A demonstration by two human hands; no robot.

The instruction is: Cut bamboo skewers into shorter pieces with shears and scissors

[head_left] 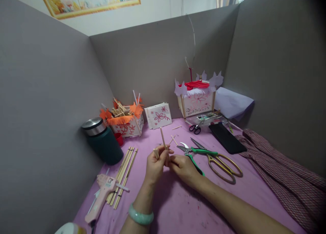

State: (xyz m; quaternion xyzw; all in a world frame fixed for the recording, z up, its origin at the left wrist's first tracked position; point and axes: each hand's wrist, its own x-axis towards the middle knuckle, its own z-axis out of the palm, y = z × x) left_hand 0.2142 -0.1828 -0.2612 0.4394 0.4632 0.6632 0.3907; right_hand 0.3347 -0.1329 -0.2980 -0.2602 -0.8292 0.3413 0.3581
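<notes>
My left hand (pixel 156 166), with a green bangle (pixel 141 215) on its wrist, is closed around thin wooden sticks. One stick (pixel 163 138) points up and away from the fingers, and short stick ends (pixel 156 153) poke out by the thumb. My right hand (pixel 183 168) is closed close beside it, its fingertips at the lower end of the upright stick; exactly what they pinch is hidden. Just right of my hands lie green-handled pruning shears (pixel 195 164) and large gold-handled scissors (pixel 221 168). Small cut stick pieces (pixel 174 140) lie beyond my fingers.
At left are a pink glue gun (pixel 102 196), bundled sticks (pixel 124 176) and a dark green bottle (pixel 104 144). Decorated boxes (pixel 127 128) (pixel 198 103), folded flowered cloths (pixel 159 116), small scissors (pixel 195 129), a black phone (pixel 227 138) and checked fabric (pixel 280 176) surround the pink tablecloth (pixel 178 207). Grey panels (pixel 158 64) enclose it.
</notes>
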